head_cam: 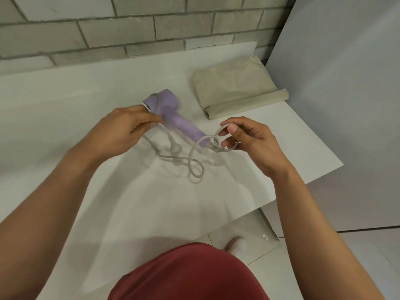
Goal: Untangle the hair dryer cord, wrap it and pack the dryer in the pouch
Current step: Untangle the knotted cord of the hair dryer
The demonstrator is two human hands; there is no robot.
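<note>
On the counter [108, 87], the hair dryer [173, 109] lay near the pouch [233, 89], its cord [194, 167] crossed in loops. Your left hand [121, 128] pinched the cord by the barrel; your right hand [249, 137] held a loop at the handle. Slack, not tension, would likely have freed the crossings.

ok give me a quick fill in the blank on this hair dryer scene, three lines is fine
1. The hair dryer lying on the white table is ____ in colour.
2. The right hand pinches a ____ of the cord near the end of the dryer's handle.
3. The beige pouch lies on the table to the person's ____ of the dryer.

Missing words: purple; loop; right
</note>
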